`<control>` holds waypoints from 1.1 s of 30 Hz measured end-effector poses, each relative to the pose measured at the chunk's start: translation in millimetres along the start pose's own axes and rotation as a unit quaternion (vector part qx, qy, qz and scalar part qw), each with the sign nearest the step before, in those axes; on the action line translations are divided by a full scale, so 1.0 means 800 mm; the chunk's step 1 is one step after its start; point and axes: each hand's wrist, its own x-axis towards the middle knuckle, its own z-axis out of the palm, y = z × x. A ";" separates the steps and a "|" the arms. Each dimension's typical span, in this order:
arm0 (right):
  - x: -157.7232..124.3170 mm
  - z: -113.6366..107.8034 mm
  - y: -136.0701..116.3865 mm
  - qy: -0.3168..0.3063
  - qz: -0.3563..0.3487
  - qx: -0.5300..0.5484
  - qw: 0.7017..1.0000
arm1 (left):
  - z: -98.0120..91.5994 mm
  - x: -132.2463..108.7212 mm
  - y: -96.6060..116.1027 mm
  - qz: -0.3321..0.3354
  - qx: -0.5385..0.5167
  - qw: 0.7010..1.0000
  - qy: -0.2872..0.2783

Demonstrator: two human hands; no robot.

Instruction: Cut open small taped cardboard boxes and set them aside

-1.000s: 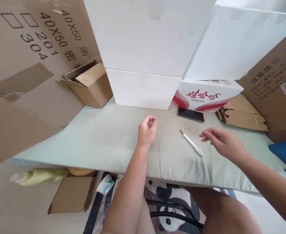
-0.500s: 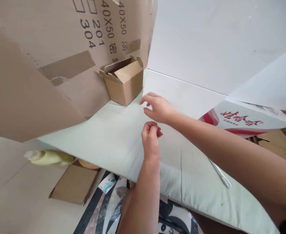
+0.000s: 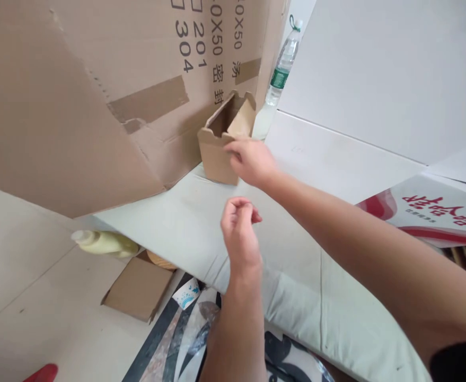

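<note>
Reaching up-frame, right hand [image 3: 252, 162] now clasps the small cardboard box [image 3: 216, 163] by its near rim, upper centre; left hand [image 3: 238, 231], fingertips pinched together, hangs just below.

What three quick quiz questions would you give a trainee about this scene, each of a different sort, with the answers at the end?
1. True or false: the right hand touches the small cardboard box.
2. What stands behind that box? A) a water bottle B) a mug C) a lamp
3. Are the fingers of the left hand spread or pinched together?

Key: 1 true; 2 A; 3 pinched together.
</note>
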 end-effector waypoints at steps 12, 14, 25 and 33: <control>-0.337 -0.086 0.051 0.137 -0.123 0.048 0.982 | -0.022 -0.001 0.040 0.177 0.032 0.983 0.031; -0.381 -0.105 0.054 0.125 -0.140 0.029 0.982 | -0.010 -0.002 0.026 0.144 0.098 0.984 -0.044; -0.477 -0.130 0.042 0.122 -0.073 0.044 0.989 | 0.093 -0.050 -0.048 0.086 0.307 0.888 -0.333; -0.496 -0.129 0.072 0.205 0.039 0.111 0.972 | 0.101 -0.058 -0.078 0.102 0.257 0.916 -0.290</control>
